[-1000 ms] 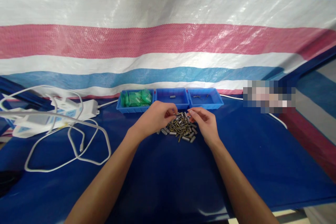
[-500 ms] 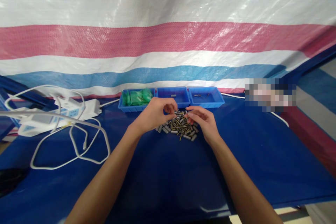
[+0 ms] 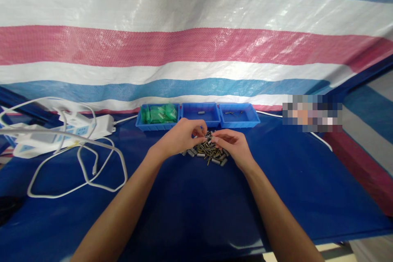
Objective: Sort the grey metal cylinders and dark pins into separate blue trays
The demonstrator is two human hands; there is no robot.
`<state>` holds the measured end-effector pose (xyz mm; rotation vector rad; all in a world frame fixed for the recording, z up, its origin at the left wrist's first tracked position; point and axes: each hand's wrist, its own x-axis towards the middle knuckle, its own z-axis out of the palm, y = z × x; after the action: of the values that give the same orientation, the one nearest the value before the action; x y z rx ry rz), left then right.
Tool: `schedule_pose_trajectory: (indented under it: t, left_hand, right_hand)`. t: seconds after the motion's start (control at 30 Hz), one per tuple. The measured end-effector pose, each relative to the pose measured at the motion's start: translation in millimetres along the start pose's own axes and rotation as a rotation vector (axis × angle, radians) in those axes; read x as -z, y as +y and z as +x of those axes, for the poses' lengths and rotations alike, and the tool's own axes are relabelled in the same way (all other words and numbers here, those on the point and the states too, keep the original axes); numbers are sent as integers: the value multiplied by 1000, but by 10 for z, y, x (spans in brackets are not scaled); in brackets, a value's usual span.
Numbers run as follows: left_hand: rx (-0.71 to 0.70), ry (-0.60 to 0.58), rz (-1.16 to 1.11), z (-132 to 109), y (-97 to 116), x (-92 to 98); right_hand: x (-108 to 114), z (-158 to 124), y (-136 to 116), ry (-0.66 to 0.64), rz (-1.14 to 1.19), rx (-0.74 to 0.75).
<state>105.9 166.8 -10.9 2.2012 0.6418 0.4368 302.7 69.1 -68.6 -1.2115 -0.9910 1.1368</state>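
Observation:
On the blue table, a heap of small metal parts [image 3: 208,154] mixes brass-coloured screw-like pins with short grey cylinders. My left hand [image 3: 179,137] hovers over the heap's left side, thumb and index finger curled into a pinch. From the right, my right hand [image 3: 231,145] also pinches over the heap, its fingertips close to those of the left. Whatever sits between the fingertips is too small to make out. Behind the heap, a blue bin [image 3: 201,123] contains one grey cylinder [image 3: 201,112]. A few thin metal pieces [image 3: 229,113] lie in the right-hand bin [image 3: 241,124].
Green plastic bags [image 3: 161,114] fill the left-hand bin [image 3: 158,127]. White power strips [image 3: 82,131] and a looped white cable [image 3: 123,159] occupy the table's left side. A striped tarp [image 3: 184,47] hangs behind the bins. A pixelated patch covers something at the far right.
My right hand has moved left, bringing its fingertips close to the left hand's, and its fingers have closed into a pinch. The whole view has shifted slightly.

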Motion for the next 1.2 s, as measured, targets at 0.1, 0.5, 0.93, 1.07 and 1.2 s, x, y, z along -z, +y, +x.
schedule_pose_trajectory:
  t: [0.1,0.5,0.93,1.07,1.2]
  left_hand:
    - [40,-27,135,-2,-64,-36]
    - [102,-97,327,8,-161,-213]
    - [31,-82,295,9,-189,-225]
    - [31,-97,281,7,-210,-191]
    - [44,-70,316,4,-199,-180]
  right_hand:
    - [29,13,8,70,-30,16]
    - [214,83,98,334,-203,190]
    - [124,40,26,279,-228,167]
    - [122,39,49,266,-222,175]
    - [118,44,60,253,-211,170]
